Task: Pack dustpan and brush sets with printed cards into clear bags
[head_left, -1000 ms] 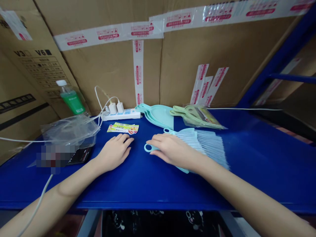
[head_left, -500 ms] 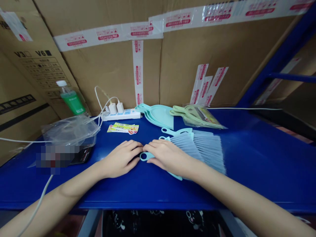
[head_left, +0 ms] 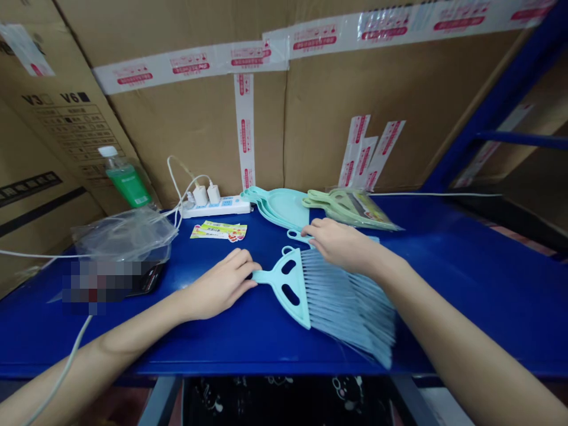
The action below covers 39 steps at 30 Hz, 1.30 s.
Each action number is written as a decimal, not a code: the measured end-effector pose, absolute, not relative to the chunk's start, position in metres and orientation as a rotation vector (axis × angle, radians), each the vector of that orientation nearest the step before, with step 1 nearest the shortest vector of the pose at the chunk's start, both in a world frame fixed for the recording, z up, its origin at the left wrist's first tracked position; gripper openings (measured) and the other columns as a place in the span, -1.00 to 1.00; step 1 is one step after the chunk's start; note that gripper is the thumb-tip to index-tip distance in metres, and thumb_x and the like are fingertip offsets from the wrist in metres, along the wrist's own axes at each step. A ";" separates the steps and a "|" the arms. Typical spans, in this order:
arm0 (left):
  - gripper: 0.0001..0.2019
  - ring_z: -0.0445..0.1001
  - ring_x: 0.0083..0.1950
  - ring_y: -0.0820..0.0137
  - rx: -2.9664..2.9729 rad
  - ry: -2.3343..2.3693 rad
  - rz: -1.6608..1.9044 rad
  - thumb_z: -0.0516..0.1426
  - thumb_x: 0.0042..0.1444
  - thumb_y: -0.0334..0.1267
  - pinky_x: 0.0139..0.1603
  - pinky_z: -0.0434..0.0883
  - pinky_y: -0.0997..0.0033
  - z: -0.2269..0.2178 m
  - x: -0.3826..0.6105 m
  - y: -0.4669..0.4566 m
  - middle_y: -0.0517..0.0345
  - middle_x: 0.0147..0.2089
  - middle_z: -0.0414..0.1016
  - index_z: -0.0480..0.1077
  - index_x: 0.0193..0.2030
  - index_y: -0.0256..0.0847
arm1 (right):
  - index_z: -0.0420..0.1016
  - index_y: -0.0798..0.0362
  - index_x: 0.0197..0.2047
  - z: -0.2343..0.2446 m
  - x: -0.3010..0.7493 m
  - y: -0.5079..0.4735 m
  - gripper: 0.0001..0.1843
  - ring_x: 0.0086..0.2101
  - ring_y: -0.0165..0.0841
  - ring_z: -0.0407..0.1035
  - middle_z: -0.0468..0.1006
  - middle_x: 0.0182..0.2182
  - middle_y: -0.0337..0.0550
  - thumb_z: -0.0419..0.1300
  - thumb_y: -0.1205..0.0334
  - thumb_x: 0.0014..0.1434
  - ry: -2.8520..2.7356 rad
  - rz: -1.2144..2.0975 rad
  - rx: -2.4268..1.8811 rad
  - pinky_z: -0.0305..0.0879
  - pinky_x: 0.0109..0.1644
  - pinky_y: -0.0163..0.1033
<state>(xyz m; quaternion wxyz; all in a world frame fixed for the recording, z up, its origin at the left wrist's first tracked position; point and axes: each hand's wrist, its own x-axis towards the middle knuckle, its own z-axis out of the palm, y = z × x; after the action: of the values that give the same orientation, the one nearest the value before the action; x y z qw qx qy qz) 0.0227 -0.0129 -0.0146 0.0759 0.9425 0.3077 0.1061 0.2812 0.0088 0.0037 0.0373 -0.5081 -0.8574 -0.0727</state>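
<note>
A light teal hand brush (head_left: 319, 296) with pale blue bristles lies on the blue shelf (head_left: 465, 284). My left hand (head_left: 222, 284) is closed on the end of its handle. My right hand (head_left: 337, 242) reaches over the bristles to a second teal brush (head_left: 296, 236) behind it, fingers curled at that brush's handle. Behind the brushes lie stacked teal dustpans (head_left: 281, 207) and a green dustpan set in a clear bag (head_left: 350, 207).
A white power strip (head_left: 213, 206) with chargers and cords sits at the back. A green bottle (head_left: 125, 177), a clear plastic bag (head_left: 124, 236) and small printed cards (head_left: 217, 231) lie on the left. Taped cardboard boxes (head_left: 310, 106) wall off the back.
My left hand took the front brush's handle and the brush swung toward me. My right hand left that brush and moved back to the second brush.
</note>
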 end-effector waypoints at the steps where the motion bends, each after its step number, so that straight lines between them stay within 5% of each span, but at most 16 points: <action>1: -0.79 0.30 -0.11 0.29 2.810 0.937 0.321 -0.10 0.31 -0.30 -0.06 0.37 0.27 -0.011 0.019 -0.014 0.03 -0.16 0.30 0.31 -0.05 -0.22 | 0.50 0.09 -0.13 0.004 0.281 0.009 -0.67 -0.25 -0.21 0.42 0.54 -0.25 0.01 -0.07 0.40 0.21 -2.629 -0.197 -1.566 0.32 -0.30 -0.21; 8: -0.75 0.28 -0.09 0.32 2.760 0.980 0.255 -0.15 0.31 -0.31 -0.02 0.32 0.31 0.020 -0.012 -0.009 0.05 -0.12 0.28 0.29 -0.03 -0.19 | 0.38 0.15 0.11 0.006 0.287 0.011 -0.58 -0.04 -0.14 0.38 0.50 -0.04 0.09 -0.07 0.21 0.28 -2.646 0.093 -1.572 0.32 -0.04 -0.10; 14: -0.75 0.28 -0.09 0.32 2.825 0.999 0.266 -0.15 0.31 -0.26 -0.03 0.31 0.33 0.038 -0.036 -0.003 0.06 -0.12 0.28 0.30 -0.03 -0.17 | 0.47 0.16 -0.07 0.003 0.280 0.006 -0.59 -0.14 -0.08 0.37 0.51 -0.19 0.09 0.09 0.01 0.20 -2.631 -0.053 -1.557 0.32 -0.10 -0.05; 26: -0.71 0.27 -0.11 0.32 2.815 0.965 0.199 -0.17 0.33 -0.20 -0.02 0.30 0.32 0.038 -0.038 -0.003 0.07 -0.14 0.27 0.31 -0.05 -0.19 | 0.43 0.11 -0.35 0.008 0.258 0.003 -0.84 -0.24 -0.20 0.35 0.49 -0.35 -0.03 0.06 0.30 0.23 -2.719 0.234 -1.685 0.20 -0.23 -0.22; 31: -0.71 0.25 -0.06 0.29 2.814 0.972 0.192 -0.17 0.33 -0.18 0.04 0.28 0.28 0.035 -0.039 -0.003 0.05 -0.09 0.26 0.29 -0.02 -0.18 | 0.33 0.05 -0.32 0.016 0.271 0.007 -0.83 -0.43 -0.30 0.31 0.44 -0.47 -0.15 -0.04 0.28 0.26 -2.548 0.409 -1.755 0.13 -0.38 -0.26; 39: -0.71 0.26 -0.06 0.31 2.797 0.956 0.144 -0.18 0.33 -0.22 0.07 0.26 0.26 0.036 -0.037 -0.003 0.05 -0.10 0.28 0.29 -0.02 -0.18 | 0.35 0.01 -0.38 0.024 0.317 0.030 -0.79 -0.39 -0.29 0.33 0.46 -0.43 -0.15 -0.08 0.22 0.17 -2.478 0.384 -1.604 0.20 -0.31 -0.23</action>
<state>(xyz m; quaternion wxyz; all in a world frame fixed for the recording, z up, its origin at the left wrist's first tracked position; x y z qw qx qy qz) -0.0370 -0.0031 0.0355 0.0910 0.9412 0.3217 0.0486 0.3170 0.0303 0.0243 0.0823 -0.5370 -0.8296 0.1285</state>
